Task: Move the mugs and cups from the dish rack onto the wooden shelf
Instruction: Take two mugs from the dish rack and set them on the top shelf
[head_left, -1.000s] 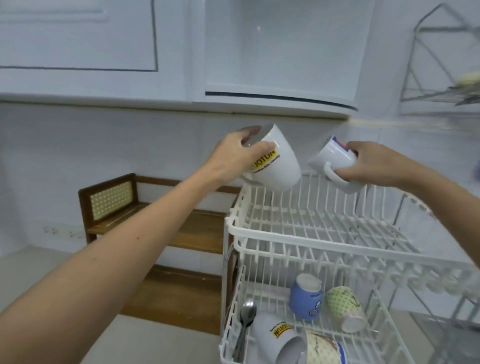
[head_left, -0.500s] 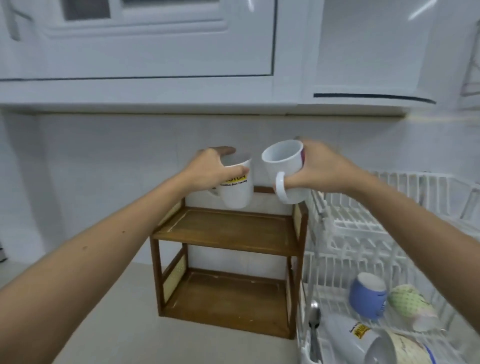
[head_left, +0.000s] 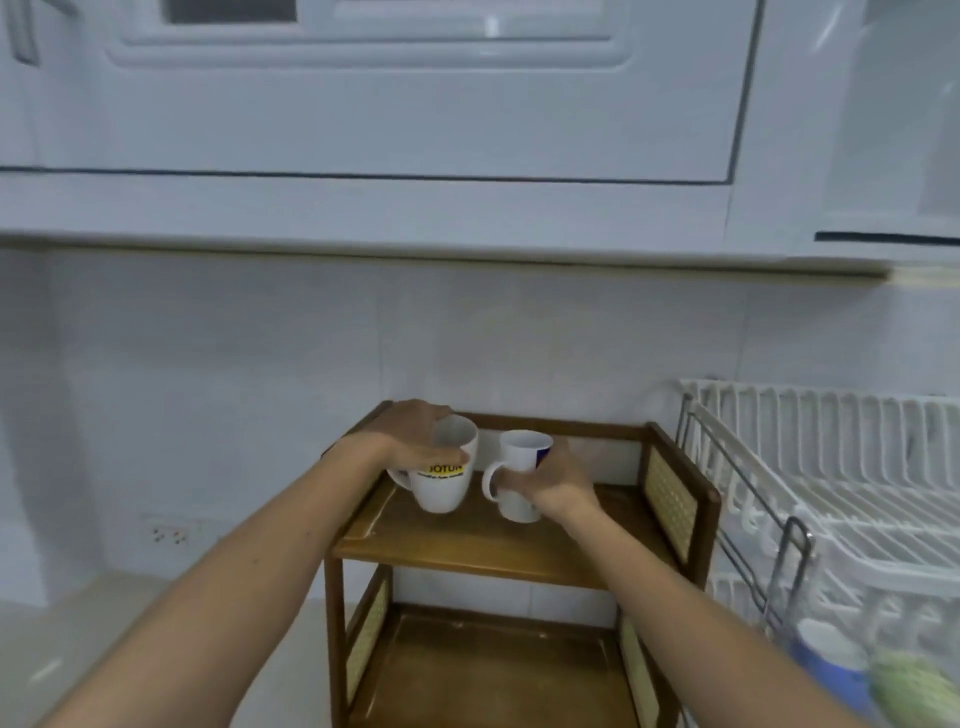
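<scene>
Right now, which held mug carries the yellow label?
The wider mug in the left hand; the right hand holds a narrower white mug with a blue-red mark.

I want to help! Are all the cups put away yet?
Not yet. No cup stands free on the wooden shelf. The left hand grips a white mug and the right hand another mug at its top level. A blue cup waits in the dish rack.

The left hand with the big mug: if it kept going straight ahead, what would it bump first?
Probably the shelf's low wooden back rail, then the tiled wall behind. The left hand grips the mug close to it, though depth is unclear.
</scene>
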